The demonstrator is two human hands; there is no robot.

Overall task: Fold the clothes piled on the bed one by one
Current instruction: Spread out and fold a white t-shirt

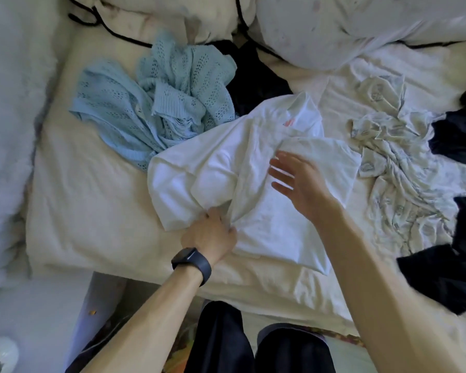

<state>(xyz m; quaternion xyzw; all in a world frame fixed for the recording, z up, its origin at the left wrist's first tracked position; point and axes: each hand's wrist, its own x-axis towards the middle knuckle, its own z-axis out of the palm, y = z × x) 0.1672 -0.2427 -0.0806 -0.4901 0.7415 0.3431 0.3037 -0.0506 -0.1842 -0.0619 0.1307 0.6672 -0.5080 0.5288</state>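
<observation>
A white T-shirt [226, 168] lies partly folded in the middle of the bed, its neck label pointing away from me. My left hand [213, 232], with a dark watch on the wrist, grips a bunched fold of the shirt at its near edge. My right hand [296, 181] hovers flat over the shirt's right half, fingers straight and spread, holding nothing. A light blue knitted cardigan [156, 103] lies crumpled to the upper left, touching the shirt. A pale patterned garment [393, 157] is spread out to the right.
Dark garments lie behind the shirt [253, 76] and along the right edge [452, 275]. Pillows and a rumpled duvet [347, 30] fill the head of the bed. The cream bed sheet [92, 205] is bare at the near left. My dark-trousered legs [221, 343] stand at the bed's edge.
</observation>
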